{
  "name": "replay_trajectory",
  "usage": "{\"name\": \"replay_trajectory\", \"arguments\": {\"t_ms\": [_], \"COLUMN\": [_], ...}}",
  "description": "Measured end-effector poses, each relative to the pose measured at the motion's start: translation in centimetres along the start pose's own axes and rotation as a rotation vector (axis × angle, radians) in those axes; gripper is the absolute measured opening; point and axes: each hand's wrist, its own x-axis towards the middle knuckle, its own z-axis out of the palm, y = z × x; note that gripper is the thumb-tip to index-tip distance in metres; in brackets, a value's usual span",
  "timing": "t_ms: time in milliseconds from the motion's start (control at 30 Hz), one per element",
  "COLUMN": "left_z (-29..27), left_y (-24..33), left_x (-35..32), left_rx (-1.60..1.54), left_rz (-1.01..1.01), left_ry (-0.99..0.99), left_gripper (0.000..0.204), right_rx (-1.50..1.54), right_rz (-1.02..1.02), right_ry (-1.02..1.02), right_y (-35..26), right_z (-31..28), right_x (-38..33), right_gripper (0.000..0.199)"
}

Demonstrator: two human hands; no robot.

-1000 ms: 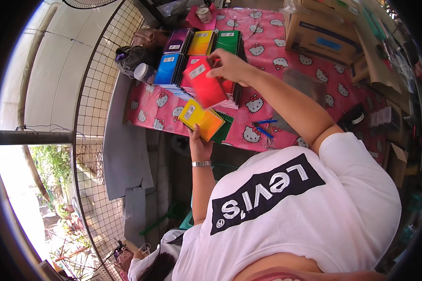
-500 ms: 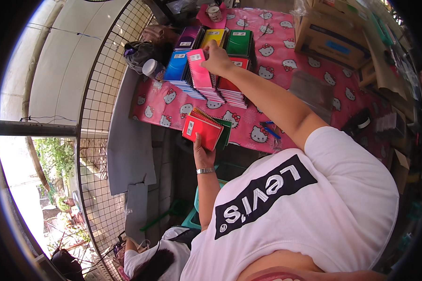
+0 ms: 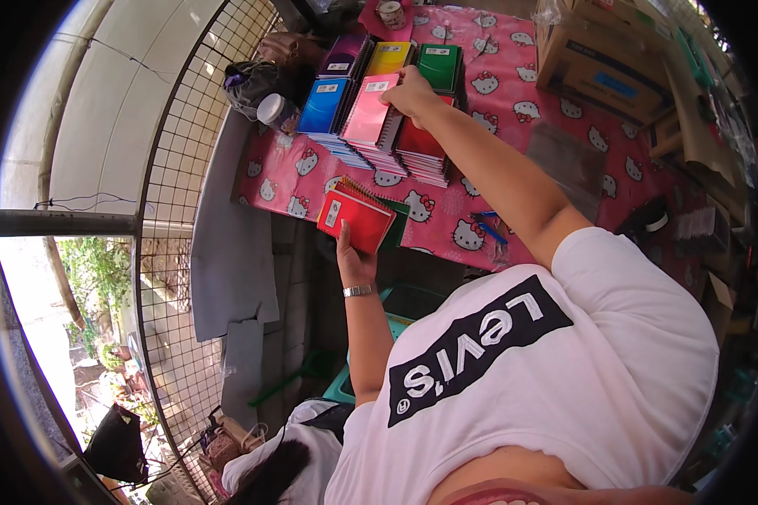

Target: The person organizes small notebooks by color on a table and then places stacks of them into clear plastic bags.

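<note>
Red and spiral-bound, the small stack of notebooks (image 3: 358, 216) sits clasped in the left hand (image 3: 351, 259) at the near edge of the pink patterned tablecloth (image 3: 514, 109), green covers showing beneath. Its long axis runs from the wire binding at upper left down toward lower right (tilted, not square to the table). The right hand (image 3: 410, 91) grips the pink notebook (image 3: 369, 112) atop a pile.

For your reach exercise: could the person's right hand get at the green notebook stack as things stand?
Probably yes. The right hand rests on the pink notebook, right beside the green notebook stack, with nothing between them, though it would first have to let the pink one go.
</note>
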Motion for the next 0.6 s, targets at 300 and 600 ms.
{"name": "replay_trajectory", "arguments": {"t_ms": [300,600], "left_z": [-2.9,-2.3], "left_y": [-0.2,-1.2], "left_x": [-3.3,-3.5], "left_rx": [0.020,0.002], "left_rz": [-0.019,-0.091], "left_ry": [0.094,0.107], "left_gripper": [0.045,0.046], "right_rx": [-0.246,-0.787], "right_rz": [-0.441,-0.342], "right_ry": [-0.053,0.034], "right_y": [-11.4,0.4], "right_z": [-6.4,-0.7], "right_x": [-6.9,3.0], "right_gripper": [0.055,0.045]}}
